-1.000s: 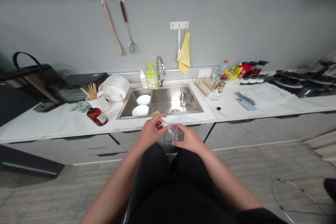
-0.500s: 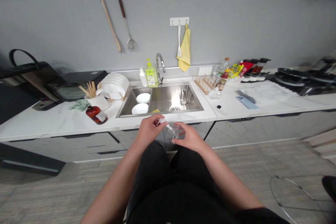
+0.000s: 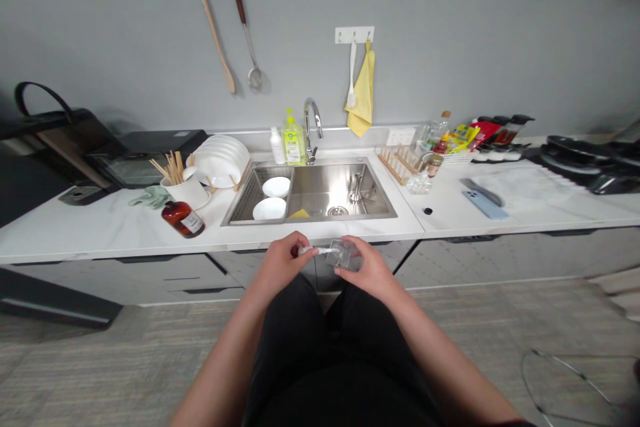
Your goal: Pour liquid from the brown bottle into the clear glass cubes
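My left hand (image 3: 289, 257) is closed, thumb and fingers pinching a slim white tool (image 3: 320, 251) whose exact kind I cannot make out. The tool's thin end points right, at the mouth of a small clear glass container (image 3: 340, 253). Whether its tip is inside cannot be told. My right hand (image 3: 366, 261) is curled round the container, thumb below and fingers above, holding it tilted with its mouth toward the left. Both hands are in front of the counter edge, below the sink (image 3: 393, 213).
White bowls sit in the sink's rack. An amber bottle (image 3: 183, 219) and a chopstick holder (image 3: 186, 191) stand to the left. On the right lie a small black cap (image 3: 428, 211), a phone (image 3: 485, 205) and a wooden rack (image 3: 395, 167). A faucet (image 3: 310, 130) rises behind the sink.
The white tool has swung from slanting downward to nearly level. The glass container and my right hand have shifted slightly right. The whole view has moved a little.
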Tool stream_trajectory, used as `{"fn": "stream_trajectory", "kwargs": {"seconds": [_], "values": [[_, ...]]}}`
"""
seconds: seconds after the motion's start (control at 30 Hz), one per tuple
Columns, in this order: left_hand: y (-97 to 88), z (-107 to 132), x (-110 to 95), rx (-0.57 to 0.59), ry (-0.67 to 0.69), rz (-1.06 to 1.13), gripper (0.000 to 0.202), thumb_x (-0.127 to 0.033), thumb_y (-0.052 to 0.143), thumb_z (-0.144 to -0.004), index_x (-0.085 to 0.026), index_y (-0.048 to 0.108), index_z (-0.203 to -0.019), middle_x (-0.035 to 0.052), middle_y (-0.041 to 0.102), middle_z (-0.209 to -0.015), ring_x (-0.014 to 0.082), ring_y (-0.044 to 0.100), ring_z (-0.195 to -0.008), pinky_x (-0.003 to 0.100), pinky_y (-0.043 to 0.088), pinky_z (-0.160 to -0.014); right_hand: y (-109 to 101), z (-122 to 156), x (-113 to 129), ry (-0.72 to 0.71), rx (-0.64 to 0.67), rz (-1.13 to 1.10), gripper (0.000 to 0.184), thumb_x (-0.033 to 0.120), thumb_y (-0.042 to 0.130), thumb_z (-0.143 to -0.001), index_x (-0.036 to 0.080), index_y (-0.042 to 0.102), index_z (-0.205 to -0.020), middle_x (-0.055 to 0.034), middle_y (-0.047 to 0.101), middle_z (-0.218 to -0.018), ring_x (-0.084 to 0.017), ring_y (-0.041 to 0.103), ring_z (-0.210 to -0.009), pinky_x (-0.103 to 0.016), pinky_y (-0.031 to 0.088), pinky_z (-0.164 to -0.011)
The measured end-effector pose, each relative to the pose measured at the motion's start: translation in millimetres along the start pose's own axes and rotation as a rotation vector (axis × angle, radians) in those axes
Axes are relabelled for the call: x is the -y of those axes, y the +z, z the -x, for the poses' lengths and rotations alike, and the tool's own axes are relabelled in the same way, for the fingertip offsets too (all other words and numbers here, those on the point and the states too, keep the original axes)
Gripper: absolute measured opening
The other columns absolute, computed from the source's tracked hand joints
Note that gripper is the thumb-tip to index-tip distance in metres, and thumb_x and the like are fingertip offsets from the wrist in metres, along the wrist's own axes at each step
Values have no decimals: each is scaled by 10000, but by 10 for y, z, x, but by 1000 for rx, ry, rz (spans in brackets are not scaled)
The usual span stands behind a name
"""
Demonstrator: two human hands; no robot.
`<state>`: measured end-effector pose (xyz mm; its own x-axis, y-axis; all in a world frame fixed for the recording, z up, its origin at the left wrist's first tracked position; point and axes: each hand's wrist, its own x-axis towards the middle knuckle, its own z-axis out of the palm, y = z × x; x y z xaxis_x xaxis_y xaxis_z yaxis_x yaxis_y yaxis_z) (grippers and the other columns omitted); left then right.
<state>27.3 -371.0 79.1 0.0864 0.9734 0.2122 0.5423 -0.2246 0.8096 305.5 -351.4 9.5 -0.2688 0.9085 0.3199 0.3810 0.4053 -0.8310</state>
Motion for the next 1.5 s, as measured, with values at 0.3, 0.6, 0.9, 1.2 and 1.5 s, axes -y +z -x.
{"fn": "stream_trajectory", "kwargs": {"seconds": [0.3,0.6,0.9,1.2,1.5], "values": [[-372,-240,650,-152,-205,369,479,-636,905,-851,-195,730,-916,20,742,-774,173,651,-732,294,497,-734,35,-261,-230,34,-87,-20,699,376,960,-824,281,688,-1461,-136,740,-1427,-346,771,-1256,-514,704,-1036],[-610,-415,1219,-465,-339,686,675,-642,1069,-598,-190,723,-961,-10,724,-750,98,531,-586,241,414,-584,81,-409,-405,35,-17,-123,693,408,979,-826,295,705,-1452,-125,787,-1406,-351,792,-1296,-486,719,-1030],[-1335,-681,2029,-557,-500,83,504,-538,912,-805,-168,832,-1139,58,794,-852,255,772,-795,384,602,-834,-13,-391,-593,92,-2,-175,706,433,991,-824,307,713,-1460,-127,783,-1427,-365,787,-1302,-512,711,-1047],[-1597,-1339,2482,-551,-608,-669,513,-396,560,-1073,-77,811,-1386,282,820,-1314,401,747,-1192,479,554,-1018,-48,-363,-645,167,8,-241,757,505,1010,-798,297,713,-1463,-139,797,-1422,-383,789,-1311,-530,693,-1083],[-1551,-1409,2563,-597,-647,-719,507,-391,584,-1041,-79,826,-1359,299,794,-1304,432,750,-1160,510,576,-957,-34,-413,-633,195,26,-234,743,495,1009,-800,303,717,-1455,-130,800,-1420,-378,790,-1311,-538,681,-1107]]}}
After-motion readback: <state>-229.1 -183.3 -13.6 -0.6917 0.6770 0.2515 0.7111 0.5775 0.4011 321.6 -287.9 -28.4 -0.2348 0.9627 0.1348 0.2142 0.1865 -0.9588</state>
